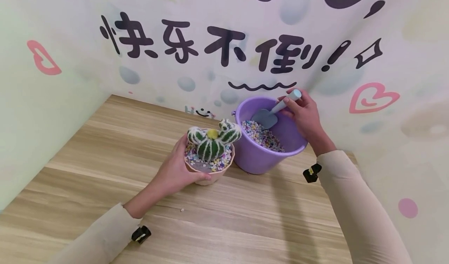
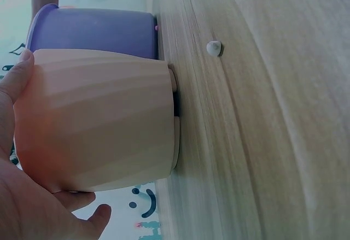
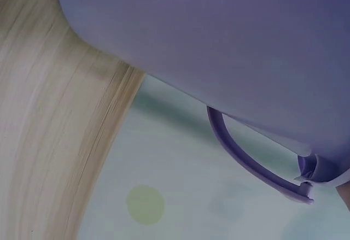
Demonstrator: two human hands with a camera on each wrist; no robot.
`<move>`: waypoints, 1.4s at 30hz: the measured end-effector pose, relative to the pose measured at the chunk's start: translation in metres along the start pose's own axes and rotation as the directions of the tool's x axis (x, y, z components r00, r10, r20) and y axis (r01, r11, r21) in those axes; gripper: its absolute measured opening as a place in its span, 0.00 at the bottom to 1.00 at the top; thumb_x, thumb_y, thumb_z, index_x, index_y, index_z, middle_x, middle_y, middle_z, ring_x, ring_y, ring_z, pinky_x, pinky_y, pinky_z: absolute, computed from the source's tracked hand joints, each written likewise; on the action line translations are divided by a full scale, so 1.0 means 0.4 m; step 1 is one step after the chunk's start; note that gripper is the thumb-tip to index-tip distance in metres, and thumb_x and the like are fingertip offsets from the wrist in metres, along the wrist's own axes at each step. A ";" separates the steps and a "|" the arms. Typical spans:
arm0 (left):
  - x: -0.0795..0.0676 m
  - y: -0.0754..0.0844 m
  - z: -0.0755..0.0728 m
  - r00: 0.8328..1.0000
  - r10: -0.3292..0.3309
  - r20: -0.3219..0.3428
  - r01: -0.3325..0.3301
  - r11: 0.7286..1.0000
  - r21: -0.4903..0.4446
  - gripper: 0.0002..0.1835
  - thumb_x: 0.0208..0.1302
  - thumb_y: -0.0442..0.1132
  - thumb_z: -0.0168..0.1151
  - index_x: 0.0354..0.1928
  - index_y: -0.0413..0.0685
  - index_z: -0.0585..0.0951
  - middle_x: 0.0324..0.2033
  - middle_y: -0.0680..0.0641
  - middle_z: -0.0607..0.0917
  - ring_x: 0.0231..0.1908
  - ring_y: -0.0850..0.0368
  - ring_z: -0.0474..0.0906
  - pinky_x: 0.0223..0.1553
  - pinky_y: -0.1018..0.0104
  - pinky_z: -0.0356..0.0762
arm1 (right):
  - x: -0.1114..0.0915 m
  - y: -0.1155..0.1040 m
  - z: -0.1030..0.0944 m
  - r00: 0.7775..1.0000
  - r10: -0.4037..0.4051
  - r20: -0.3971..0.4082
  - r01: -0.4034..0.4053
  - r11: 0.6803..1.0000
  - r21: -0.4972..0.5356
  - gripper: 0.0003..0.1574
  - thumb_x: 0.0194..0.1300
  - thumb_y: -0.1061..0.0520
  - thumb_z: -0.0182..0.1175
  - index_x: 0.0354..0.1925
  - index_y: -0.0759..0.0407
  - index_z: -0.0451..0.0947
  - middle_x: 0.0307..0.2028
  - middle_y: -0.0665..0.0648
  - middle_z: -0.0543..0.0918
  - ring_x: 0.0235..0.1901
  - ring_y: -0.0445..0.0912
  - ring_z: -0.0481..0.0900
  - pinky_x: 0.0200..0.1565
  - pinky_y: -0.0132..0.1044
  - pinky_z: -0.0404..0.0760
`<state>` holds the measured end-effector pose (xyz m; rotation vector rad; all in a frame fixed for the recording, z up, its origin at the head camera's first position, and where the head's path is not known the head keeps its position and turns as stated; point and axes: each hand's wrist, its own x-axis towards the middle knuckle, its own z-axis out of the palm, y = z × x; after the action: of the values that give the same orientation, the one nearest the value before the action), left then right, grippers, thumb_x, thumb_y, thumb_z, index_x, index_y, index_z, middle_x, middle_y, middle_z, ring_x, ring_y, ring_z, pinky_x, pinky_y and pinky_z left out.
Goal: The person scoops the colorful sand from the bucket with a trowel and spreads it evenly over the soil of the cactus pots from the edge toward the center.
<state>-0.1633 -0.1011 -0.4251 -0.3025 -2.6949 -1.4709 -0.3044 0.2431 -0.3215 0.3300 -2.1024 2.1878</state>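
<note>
My left hand [image 1: 178,166] grips the side of a pale pink flowerpot [image 2: 98,120], thumb along the near rim. In the pot stands a green cactus [image 1: 209,150] with white fuzz and a yellow top, set among colourful pebbles [image 1: 221,162]. Beside it on the right is a purple bucket [image 1: 253,161] partly filled with the same kind of pebbles [image 1: 257,134]. Over the bucket's far right rim, my right hand [image 1: 306,114] holds a small blue-grey shovel [image 1: 265,118] by its handle, blade down at the pebbles. The right wrist view shows only the bucket's outside, not the fingers.
A single pebble [image 2: 214,48] lies on the wooden table [image 1: 228,221] in front of the pot. The bucket's curved handle [image 3: 246,161] hangs on its far side. A printed wall covering [image 1: 196,73] rises right behind the table.
</note>
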 end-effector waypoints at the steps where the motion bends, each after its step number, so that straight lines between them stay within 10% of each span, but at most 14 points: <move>1: 0.000 0.001 -0.001 1.000 0.002 0.001 -0.002 1.000 0.001 0.72 0.33 0.56 0.83 0.77 0.50 0.45 0.71 0.41 0.59 0.68 0.38 0.61 0.67 0.40 0.60 | -0.001 0.001 0.000 1.000 0.000 0.005 0.000 1.000 -0.001 0.17 0.66 0.63 0.61 0.52 0.62 0.71 0.40 0.58 0.86 0.39 0.47 0.86 0.42 0.35 0.85; 25: -0.004 0.000 -0.001 1.000 0.020 -0.003 -0.020 1.000 0.000 0.72 0.32 0.57 0.83 0.77 0.50 0.46 0.71 0.40 0.60 0.67 0.38 0.62 0.67 0.40 0.60 | -0.011 0.004 0.003 0.992 0.025 0.127 0.013 0.956 -0.293 0.13 0.68 0.56 0.60 0.47 0.62 0.73 0.37 0.56 0.86 0.38 0.46 0.84 0.39 0.33 0.85; 42: -0.002 -0.003 -0.001 1.000 0.021 -0.007 -0.021 1.000 0.001 0.71 0.33 0.58 0.82 0.77 0.51 0.46 0.71 0.41 0.61 0.67 0.39 0.63 0.67 0.41 0.60 | -0.009 -0.007 0.003 0.990 0.117 0.075 -0.096 0.967 -0.236 0.24 0.69 0.53 0.58 0.52 0.71 0.68 0.33 0.56 0.86 0.32 0.45 0.86 0.33 0.36 0.86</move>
<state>-0.1629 -0.1022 -0.4258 -0.3239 -2.6780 -1.4622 -0.3003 0.2425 -0.3196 0.3049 -2.4470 1.9845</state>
